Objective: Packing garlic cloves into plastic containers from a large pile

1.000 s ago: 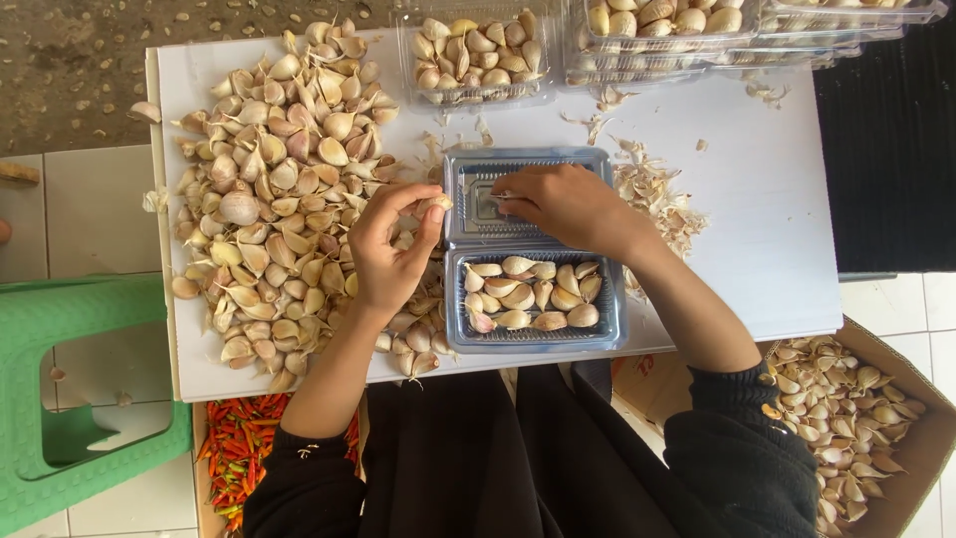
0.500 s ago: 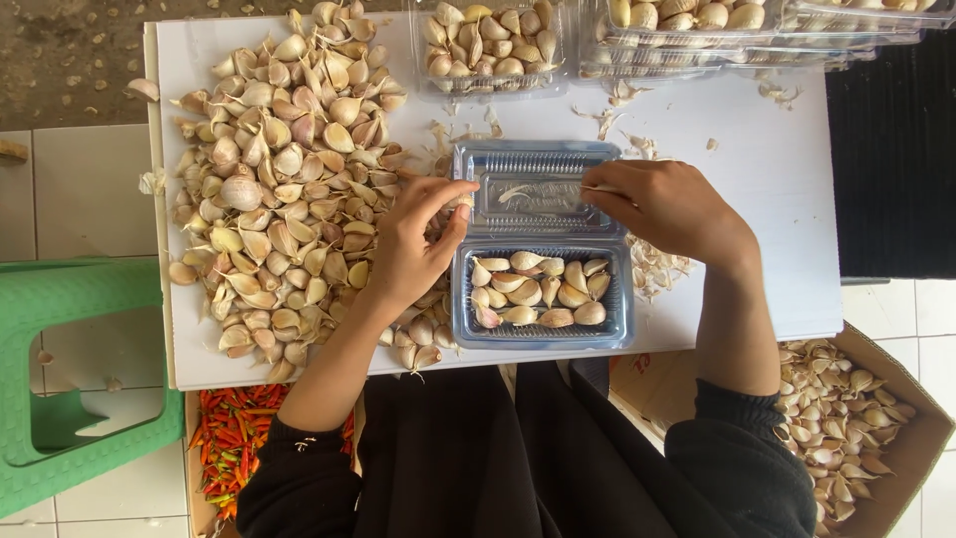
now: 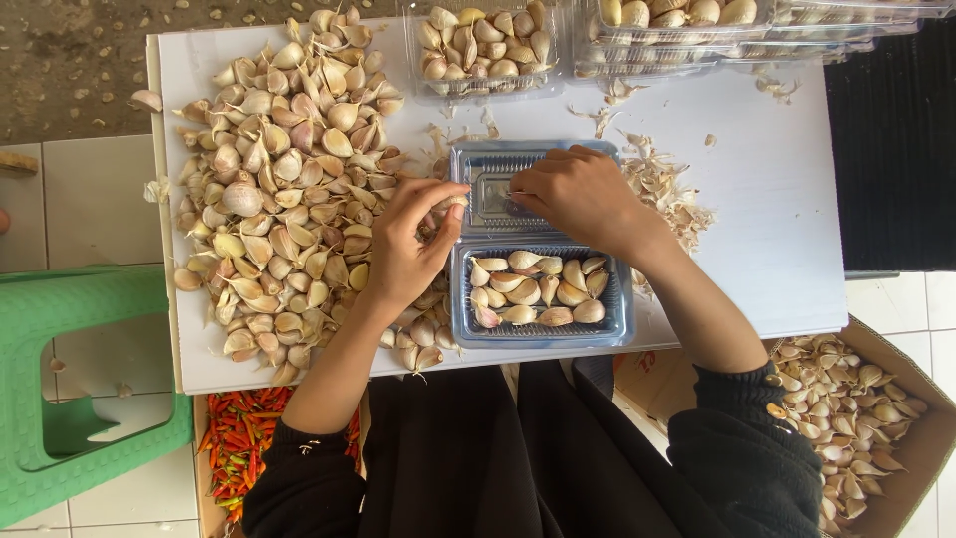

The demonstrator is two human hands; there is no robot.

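Observation:
A clear hinged plastic clamshell box (image 3: 538,244) lies open on the white table (image 3: 757,199). Its near half (image 3: 468,329) holds several garlic cloves (image 3: 538,292); its far half, the lid (image 3: 478,164), is bare. My left hand (image 3: 410,239) grips the box's left edge at the hinge and pinches a garlic clove (image 3: 453,202). My right hand (image 3: 578,194) rests over the lid, fingers curled down onto it. To the left spreads a big heap of garlic cloves (image 3: 289,169).
Filled clear boxes of garlic (image 3: 488,45) line the table's far edge. Loose garlic skins (image 3: 662,189) lie right of the box. A cardboard box of cloves (image 3: 846,408) sits at lower right, red chillies (image 3: 239,438) below the table, a green stool (image 3: 70,389) at left.
My right hand has shifted from the lid's right rim onto its middle. My left hand stayed at the box's left edge, its thumb now pinching a clove.

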